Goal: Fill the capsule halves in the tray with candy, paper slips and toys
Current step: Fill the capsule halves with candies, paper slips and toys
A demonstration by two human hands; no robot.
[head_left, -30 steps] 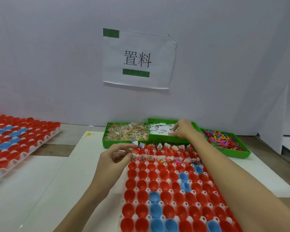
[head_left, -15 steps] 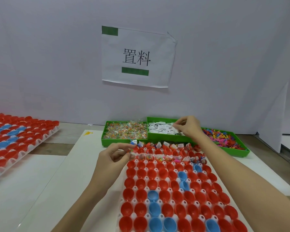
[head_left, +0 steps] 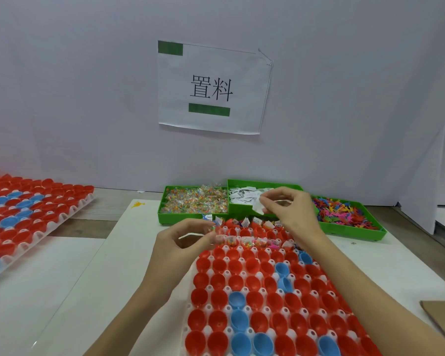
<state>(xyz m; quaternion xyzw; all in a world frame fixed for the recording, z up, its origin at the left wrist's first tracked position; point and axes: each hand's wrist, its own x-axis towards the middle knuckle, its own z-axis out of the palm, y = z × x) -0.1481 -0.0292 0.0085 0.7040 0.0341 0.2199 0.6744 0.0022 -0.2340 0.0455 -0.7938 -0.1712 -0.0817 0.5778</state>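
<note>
A white tray of red and blue capsule halves lies in front of me. Its two far rows hold candy and paper slips; the nearer halves are bare. Behind it stand three green bins: candy, paper slips and coloured toys. My right hand hovers over the tray's far rows and pinches a white paper slip. My left hand is at the tray's far left corner, fingers curled round small wrapped candies.
A second tray of red and blue capsule halves lies at the left. A white sheet with printed characters hangs on the back wall. A brown cardboard piece pokes in at the right edge. A small yellow toy lies left of the bins.
My right hand lifted out of the slip bin with a paper slip and came back toward the tray's far rows. My left hand stayed at the tray's far left corner.
</note>
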